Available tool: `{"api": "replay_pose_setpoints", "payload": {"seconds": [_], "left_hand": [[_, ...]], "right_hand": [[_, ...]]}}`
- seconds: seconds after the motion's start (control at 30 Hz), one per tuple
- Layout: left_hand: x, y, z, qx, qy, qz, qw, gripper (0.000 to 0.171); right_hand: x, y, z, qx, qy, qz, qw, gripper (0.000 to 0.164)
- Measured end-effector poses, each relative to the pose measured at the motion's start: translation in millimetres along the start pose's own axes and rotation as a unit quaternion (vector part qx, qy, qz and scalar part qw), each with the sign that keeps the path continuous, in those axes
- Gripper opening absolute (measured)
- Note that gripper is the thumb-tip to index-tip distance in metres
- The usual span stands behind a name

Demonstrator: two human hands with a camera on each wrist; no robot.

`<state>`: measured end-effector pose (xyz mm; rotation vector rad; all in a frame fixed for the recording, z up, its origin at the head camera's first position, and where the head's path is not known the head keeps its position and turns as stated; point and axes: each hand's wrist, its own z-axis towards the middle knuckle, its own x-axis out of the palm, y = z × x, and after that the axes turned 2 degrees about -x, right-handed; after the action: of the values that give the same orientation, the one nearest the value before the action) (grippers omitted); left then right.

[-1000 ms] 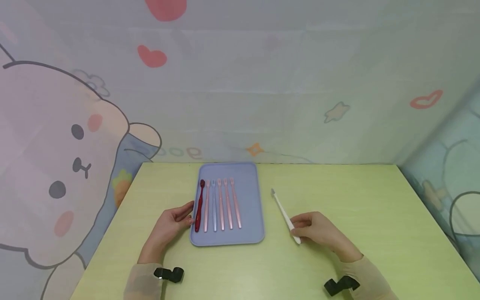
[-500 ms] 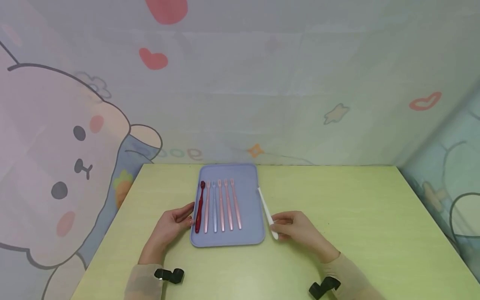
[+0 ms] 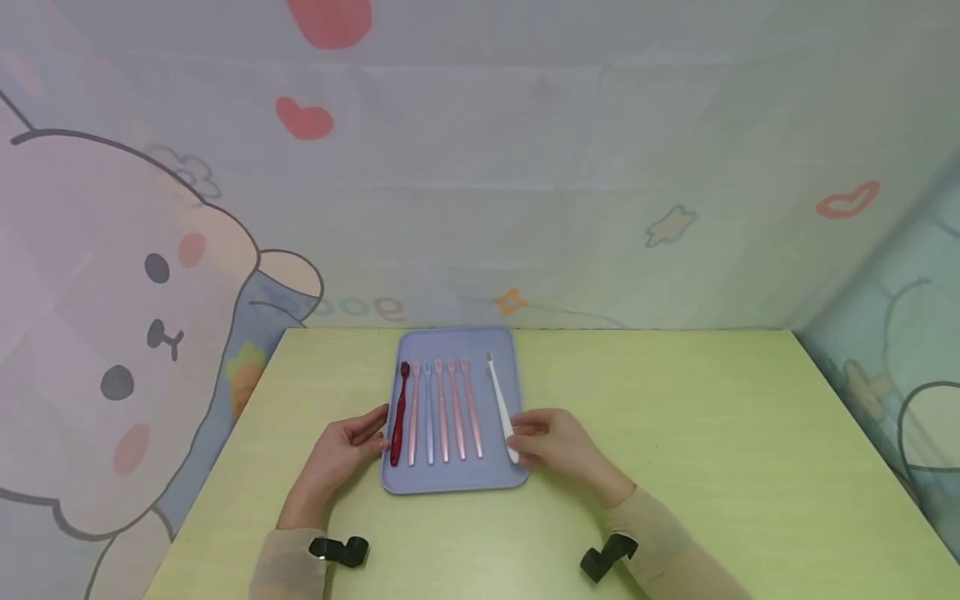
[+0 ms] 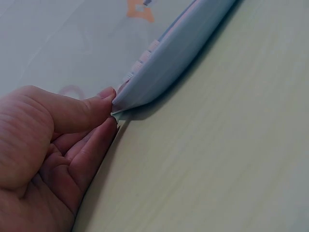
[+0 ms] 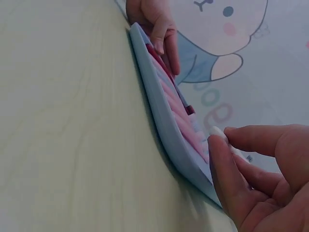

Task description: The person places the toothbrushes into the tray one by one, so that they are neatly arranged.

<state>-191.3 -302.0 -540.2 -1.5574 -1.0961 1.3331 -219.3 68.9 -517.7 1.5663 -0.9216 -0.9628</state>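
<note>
Right hand (image 3: 558,446) pinches a white toothbrush (image 3: 499,406) over the blue tray's (image 3: 495,479) right side. Left hand (image 3: 341,454) pinches the tray's left edge, its grip closed on the rim

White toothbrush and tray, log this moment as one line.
right hand: holds white toothbrush over blue tray | left hand: pinches tray's left edge | tray: six toothbrushes in a row
</note>
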Motion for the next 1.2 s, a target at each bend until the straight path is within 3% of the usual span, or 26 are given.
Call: {"api": "replay_pose_setpoints", "payload": {"seconds": [0.5,0.73,0.93,1.2], "left_hand": [[-1.2,-1.4,-1.2,-0.001,0.007,-0.004,1.0000,0.059],[-0.9,-3.3,-1.4,0.002,0.007,-0.002,1.0000,0.058],[-0.9,-4.8,-2.1,0.002,0.006,0.005,1.0000,0.060],[0.8,-5.0,-3.4,-0.001,0.005,0.006,1.0000,0.060]], "right_hand": [[26,9,13,-0.019,-0.054,-0.066,0.996,0.036],[31,8,13,-0.047,-0.069,-0.118,0.989,0.034],[33,9,13,-0.074,-0.077,-0.195,0.975,0.031],[38,8,13,-0.116,-0.088,-0.299,0.943,0.028]]}}
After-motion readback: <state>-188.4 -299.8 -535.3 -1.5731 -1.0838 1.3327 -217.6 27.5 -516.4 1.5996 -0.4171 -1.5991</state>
